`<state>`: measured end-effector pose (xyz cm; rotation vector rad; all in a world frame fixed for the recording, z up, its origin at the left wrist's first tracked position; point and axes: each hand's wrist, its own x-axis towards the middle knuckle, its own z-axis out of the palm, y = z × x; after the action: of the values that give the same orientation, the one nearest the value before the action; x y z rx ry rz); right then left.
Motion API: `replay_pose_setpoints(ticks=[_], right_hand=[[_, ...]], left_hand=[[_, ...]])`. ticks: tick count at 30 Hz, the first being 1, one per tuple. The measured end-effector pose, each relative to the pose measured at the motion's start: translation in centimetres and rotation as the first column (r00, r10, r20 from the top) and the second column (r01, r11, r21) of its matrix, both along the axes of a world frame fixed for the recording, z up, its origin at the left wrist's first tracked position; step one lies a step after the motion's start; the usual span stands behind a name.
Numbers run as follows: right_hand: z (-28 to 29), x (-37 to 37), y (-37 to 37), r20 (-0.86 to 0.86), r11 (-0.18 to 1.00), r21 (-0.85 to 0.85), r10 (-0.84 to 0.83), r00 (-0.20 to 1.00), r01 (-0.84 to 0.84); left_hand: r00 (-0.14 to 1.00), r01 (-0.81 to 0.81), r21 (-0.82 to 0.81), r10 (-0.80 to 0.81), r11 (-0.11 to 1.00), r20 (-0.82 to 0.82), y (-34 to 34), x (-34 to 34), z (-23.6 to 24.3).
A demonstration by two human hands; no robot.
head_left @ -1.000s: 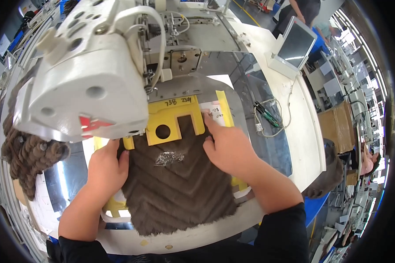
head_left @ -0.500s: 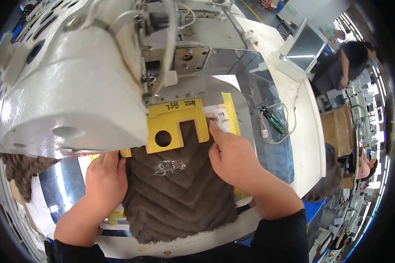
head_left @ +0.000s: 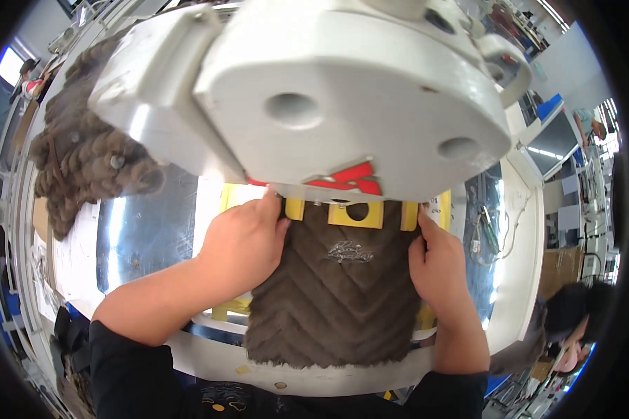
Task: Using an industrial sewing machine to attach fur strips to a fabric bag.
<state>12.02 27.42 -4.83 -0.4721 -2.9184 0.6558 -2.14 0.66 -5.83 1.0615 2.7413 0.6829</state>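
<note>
Fur panel: the brown fur panel (head_left: 335, 300) lies flat in front of me, its V-shaped ridges pointing my way; the machine hides its far end.
Silver stitching: a shiny, tangled-looking patch (head_left: 349, 251) sits on the far half of the panel.
Yellow template: the yellow template (head_left: 339, 216), with its round hole, lies across the panel's far part, showing as a middle piece and two side tabs.
My left hand: my left hand (head_left: 244, 237) rests at the panel's far left edge, forefinger stretched forward, thumb beside the left tab, a narrow gap between them. I can't tell whether I pinch anything.
My right hand: my right hand (head_left: 437, 255) is at the panel's far right edge, forefinger up by the right tab, thumb against the fur, the two close together. Whether they grip can't be told either.
Machine head: the big white machine head (head_left: 370, 105), with a red emblem, hangs over the panel's far end.
Fur pile: a bumpy brown fur pile (head_left: 94, 160) lies left of the panel and farther off.
Green tool: a slim green tool (head_left: 491, 234) lies right of the panel, beside a pale cord.
Table edge: the white table edge (head_left: 279, 377) runs under the panel's fringed near end.
Screen: a dark screen (head_left: 555, 146) stands beyond the panel, to its right.
</note>
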Motion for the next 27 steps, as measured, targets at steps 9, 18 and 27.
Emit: replay_pose_setpoints(ticks=[9,18,27], right_hand=[[0.7,0.1,-0.5,0.041,0.999,0.001,-0.04,0.998,0.04],[0.4,0.0,0.0,-0.01,1.0,0.018,0.002,1.0,-0.002],[0.5,-0.2,0.0,0.016,0.999,0.033,-0.022,1.0,0.021]], left_hand=[[0.998,0.045,0.081,-0.041,0.996,-0.045,-0.7,0.4,-0.4],[0.994,0.08,0.081,-0.074,0.993,-0.086,-0.4,-0.2,-1.2],[0.991,0.033,0.038,-0.028,0.999,-0.128,-0.2,-0.3,-1.2]])
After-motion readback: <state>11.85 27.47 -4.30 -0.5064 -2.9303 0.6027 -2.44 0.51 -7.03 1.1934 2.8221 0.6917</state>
